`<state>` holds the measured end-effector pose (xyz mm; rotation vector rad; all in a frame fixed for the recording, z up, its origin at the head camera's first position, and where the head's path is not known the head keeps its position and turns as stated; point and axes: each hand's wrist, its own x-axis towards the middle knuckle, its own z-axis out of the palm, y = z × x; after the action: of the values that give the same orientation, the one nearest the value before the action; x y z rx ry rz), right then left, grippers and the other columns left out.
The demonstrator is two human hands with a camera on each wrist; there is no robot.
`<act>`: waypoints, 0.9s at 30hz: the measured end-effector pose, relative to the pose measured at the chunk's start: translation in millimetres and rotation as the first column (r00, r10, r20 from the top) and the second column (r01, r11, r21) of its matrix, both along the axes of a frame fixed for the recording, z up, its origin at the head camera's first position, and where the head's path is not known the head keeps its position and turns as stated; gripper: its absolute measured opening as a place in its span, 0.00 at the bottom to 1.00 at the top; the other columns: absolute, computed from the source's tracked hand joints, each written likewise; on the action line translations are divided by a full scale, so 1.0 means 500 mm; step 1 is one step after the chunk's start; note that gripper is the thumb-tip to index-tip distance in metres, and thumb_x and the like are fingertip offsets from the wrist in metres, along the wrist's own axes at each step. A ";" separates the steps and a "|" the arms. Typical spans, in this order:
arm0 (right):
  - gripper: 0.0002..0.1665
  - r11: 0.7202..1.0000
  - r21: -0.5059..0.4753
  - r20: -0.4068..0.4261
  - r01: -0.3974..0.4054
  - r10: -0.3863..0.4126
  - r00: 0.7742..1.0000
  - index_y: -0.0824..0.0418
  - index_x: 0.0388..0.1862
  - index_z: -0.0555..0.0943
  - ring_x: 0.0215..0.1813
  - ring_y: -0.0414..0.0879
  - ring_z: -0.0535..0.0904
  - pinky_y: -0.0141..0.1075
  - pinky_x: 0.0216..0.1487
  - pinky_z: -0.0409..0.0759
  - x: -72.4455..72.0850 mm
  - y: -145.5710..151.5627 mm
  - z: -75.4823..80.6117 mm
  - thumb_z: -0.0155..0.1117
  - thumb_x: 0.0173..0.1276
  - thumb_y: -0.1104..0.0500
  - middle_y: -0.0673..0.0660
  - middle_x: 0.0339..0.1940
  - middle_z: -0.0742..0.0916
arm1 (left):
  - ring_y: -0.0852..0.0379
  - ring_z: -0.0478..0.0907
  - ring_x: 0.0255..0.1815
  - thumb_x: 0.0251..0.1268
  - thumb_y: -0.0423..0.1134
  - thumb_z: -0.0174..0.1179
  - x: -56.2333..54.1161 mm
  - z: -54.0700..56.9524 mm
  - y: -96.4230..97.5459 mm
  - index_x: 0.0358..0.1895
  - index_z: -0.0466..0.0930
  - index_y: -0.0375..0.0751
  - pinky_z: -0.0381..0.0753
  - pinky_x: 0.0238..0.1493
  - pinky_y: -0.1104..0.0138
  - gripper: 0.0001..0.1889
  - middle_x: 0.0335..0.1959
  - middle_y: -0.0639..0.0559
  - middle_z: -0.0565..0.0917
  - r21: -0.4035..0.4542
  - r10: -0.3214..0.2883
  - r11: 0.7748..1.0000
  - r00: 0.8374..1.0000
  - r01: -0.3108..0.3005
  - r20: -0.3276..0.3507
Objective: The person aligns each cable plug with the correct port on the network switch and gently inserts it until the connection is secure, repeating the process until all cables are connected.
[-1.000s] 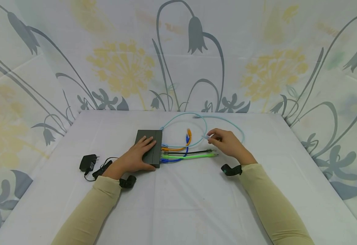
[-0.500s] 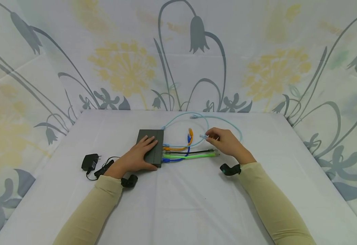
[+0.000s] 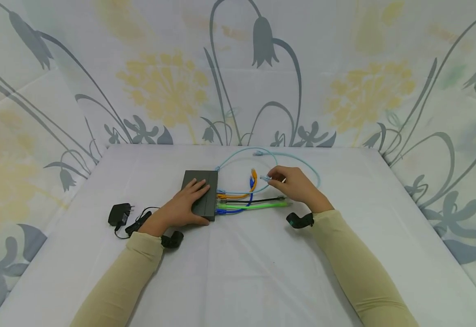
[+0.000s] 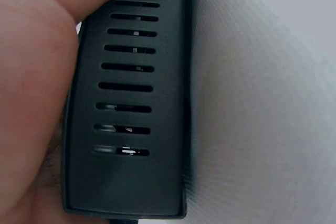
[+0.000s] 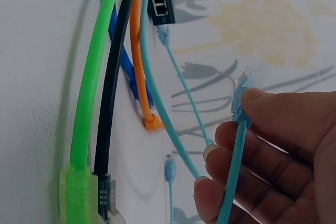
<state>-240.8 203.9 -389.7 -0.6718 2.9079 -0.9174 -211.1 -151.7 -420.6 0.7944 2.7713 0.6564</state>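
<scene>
My left hand (image 3: 185, 206) rests with its fingers spread on a dark grey network switch (image 3: 202, 175), its thumb along the near edge. Slots of the switch's vented side (image 4: 126, 87) show in the left wrist view. My right hand (image 3: 297, 184) pinches the plug (image 5: 241, 98) of a light blue network cable between thumb and fingers, above the table and apart from the switch. Short cables run from the switch's right side: green (image 3: 266, 205), black (image 3: 258, 200), orange (image 3: 255, 176) and dark blue (image 3: 251, 195). Light blue cable also loops from its far right corner.
A black power adapter (image 3: 119, 214) with a bundled cord (image 3: 137, 224) lies left of the switch. Another light blue plug (image 3: 258, 153) lies near the back of the white-covered table (image 3: 242, 263). Patterned cloth (image 3: 238, 81) hangs behind.
My right hand has moved slightly left toward the switch with the light blue plug, which now points more plainly at it. The left hand stays on the switch.
</scene>
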 end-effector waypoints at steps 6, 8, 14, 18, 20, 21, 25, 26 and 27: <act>0.15 1.000 0.014 0.014 -0.015 0.015 1.000 0.56 0.53 0.81 0.46 0.47 0.82 0.43 0.47 0.80 -0.007 -0.014 0.001 0.59 0.72 0.53 0.54 0.44 0.87 | 0.40 0.36 0.81 0.48 0.58 0.73 0.002 0.003 -0.001 0.78 0.51 0.45 0.51 0.73 0.40 0.55 0.80 0.46 0.47 0.003 -0.005 1.000 1.000 0.005 -0.001; 0.14 1.000 0.018 0.012 -0.019 0.019 1.000 0.57 0.53 0.81 0.45 0.48 0.82 0.43 0.47 0.80 -0.009 -0.018 0.001 0.59 0.73 0.53 0.54 0.44 0.87 | 0.40 0.36 0.81 0.48 0.58 0.73 0.002 0.003 -0.001 0.78 0.51 0.45 0.51 0.73 0.40 0.55 0.80 0.47 0.47 -0.001 -0.004 1.000 1.000 0.004 -0.002; 0.15 0.999 0.034 0.006 -0.028 0.027 1.000 0.56 0.53 0.81 0.44 0.48 0.83 0.43 0.46 0.81 -0.010 -0.031 0.008 0.59 0.72 0.53 0.54 0.43 0.87 | 0.41 0.36 0.81 0.48 0.60 0.72 0.000 0.001 0.000 0.78 0.51 0.46 0.51 0.73 0.40 0.56 0.80 0.47 0.47 -0.013 0.003 1.000 1.000 -0.003 0.000; 0.15 0.998 0.048 0.005 -0.034 0.034 0.999 0.56 0.53 0.81 0.45 0.48 0.83 0.43 0.47 0.80 -0.011 -0.040 0.013 0.59 0.72 0.52 0.54 0.43 0.87 | 0.40 0.36 0.81 0.48 0.60 0.72 -0.001 0.000 -0.001 0.78 0.51 0.46 0.51 0.73 0.39 0.56 0.80 0.47 0.47 -0.013 0.000 1.000 1.000 0.000 -0.003; 0.15 0.998 0.045 0.010 -0.041 0.041 0.999 0.57 0.53 0.81 0.45 0.48 0.83 0.43 0.47 0.80 -0.012 -0.046 0.015 0.59 0.72 0.53 0.54 0.44 0.87 | 0.40 0.36 0.81 0.48 0.60 0.72 -0.001 -0.001 -0.002 0.78 0.51 0.46 0.51 0.73 0.39 0.56 0.80 0.47 0.48 -0.012 0.000 1.000 1.000 0.000 -0.007; 0.15 0.998 0.045 0.012 -0.044 0.044 0.999 0.57 0.53 0.81 0.45 0.48 0.83 0.43 0.47 0.80 -0.012 -0.050 0.016 0.59 0.72 0.53 0.55 0.44 0.87 | 0.40 0.36 0.81 0.48 0.60 0.72 -0.001 -0.001 -0.002 0.78 0.51 0.46 0.51 0.73 0.39 0.56 0.80 0.46 0.48 -0.009 -0.001 1.000 1.000 0.001 -0.008; 0.16 0.998 0.038 0.020 -0.051 0.050 0.999 0.57 0.53 0.81 0.44 0.48 0.82 0.43 0.46 0.80 -0.013 -0.063 0.018 0.60 0.72 0.53 0.55 0.44 0.88 | 0.41 0.36 0.81 0.48 0.59 0.72 0.000 0.001 -0.001 0.78 0.51 0.47 0.51 0.73 0.40 0.55 0.80 0.47 0.47 -0.009 0.000 1.000 1.000 0.000 -0.001; 0.16 0.998 0.040 0.021 -0.053 0.052 0.998 0.57 0.53 0.81 0.44 0.48 0.82 0.43 0.45 0.80 -0.014 -0.066 0.017 0.60 0.72 0.52 0.54 0.44 0.88 | 0.41 0.36 0.81 0.48 0.59 0.72 0.000 0.002 -0.001 0.78 0.51 0.46 0.51 0.73 0.40 0.55 0.80 0.47 0.47 -0.010 0.000 1.000 1.000 0.000 -0.001; 0.16 0.998 0.040 0.019 -0.056 0.056 0.998 0.57 0.54 0.81 0.44 0.48 0.82 0.42 0.45 0.80 -0.014 -0.068 0.016 0.60 0.72 0.52 0.54 0.44 0.88 | 0.41 0.36 0.81 0.48 0.59 0.72 0.001 0.003 -0.001 0.78 0.51 0.46 0.51 0.73 0.40 0.55 0.80 0.47 0.47 -0.009 0.001 1.000 1.000 -0.001 0.002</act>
<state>-247.9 169.6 -381.5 -0.7343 2.8678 -0.8524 -210.8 -152.3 -419.1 0.7901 2.7713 0.6437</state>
